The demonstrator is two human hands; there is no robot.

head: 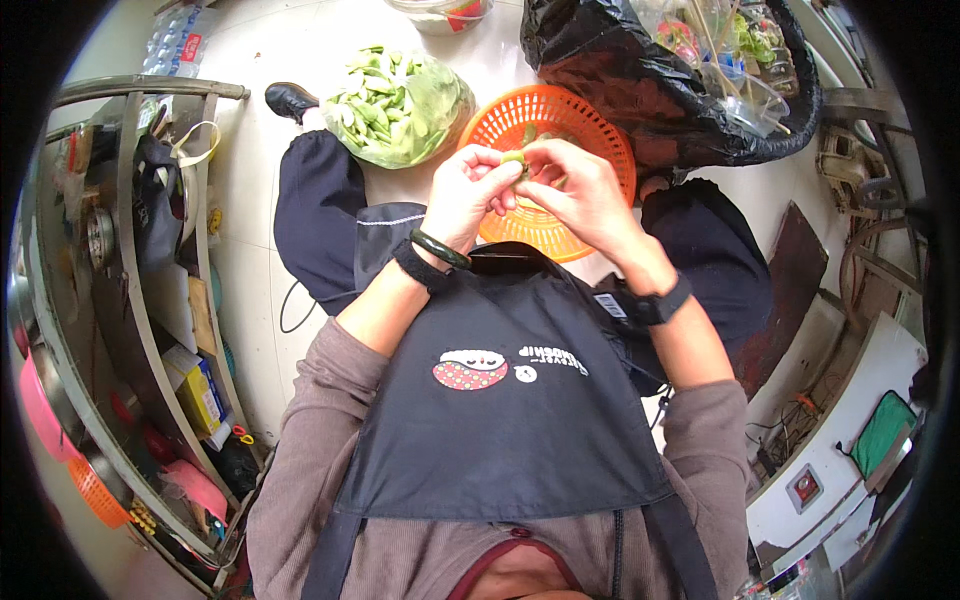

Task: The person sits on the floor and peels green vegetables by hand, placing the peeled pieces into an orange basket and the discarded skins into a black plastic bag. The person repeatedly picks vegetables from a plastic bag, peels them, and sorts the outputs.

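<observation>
My left hand [469, 187] pinches a small green bean pod [513, 157] between thumb and fingers. Close against it, my right hand [581, 191] grips the other side of the same pod, its lower part hidden by the fingertips. Both hands are above an orange slotted plastic basket [491, 112], in which a few greenish pieces [531, 135] partly show behind the fingers. Up and left of the hands, a clear plastic bag [448, 101] full of flat green bean pods [375, 105] rests open on the floor.
A bin lined with a black plastic bag [592, 56] holds waste and plastic containers at upper right. A clear tub [442, 13] stands at the top edge. Metal shelving [135, 225] runs along the left. A dark board [791, 262] leans at right.
</observation>
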